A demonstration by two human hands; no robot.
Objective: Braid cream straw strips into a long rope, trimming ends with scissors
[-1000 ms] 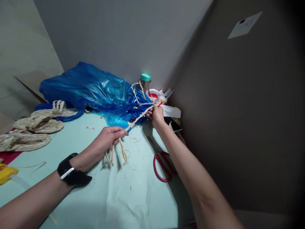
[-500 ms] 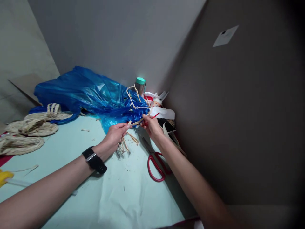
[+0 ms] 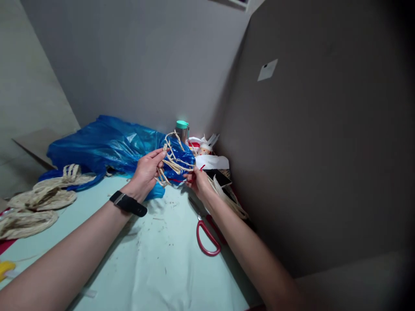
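Observation:
My left hand (image 3: 147,169), with a black watch on its wrist, is lifted off the table and closed round a loose tangle of pale braided straw cord (image 3: 173,157). My right hand (image 3: 197,179) is closed on the same cord at its right end, close beside the left. The cord loops up between the two hands in front of a crumpled blue plastic bag (image 3: 103,144). Loose straw strips trail from under my right forearm towards the wall.
Red-handled scissors (image 3: 207,235) lie on the pale green table sheet (image 3: 162,268) under my right forearm. Bundles of straw fibre (image 3: 39,201) lie at the left. A bottle with a teal cap (image 3: 182,128), a cup and white wrappers crowd the corner. A brown partition stands at the right.
My left hand has risen from the table and moved right, gathering the cord into loops. My right hand has drawn back towards it, so the stretched cord is now bunched between them.

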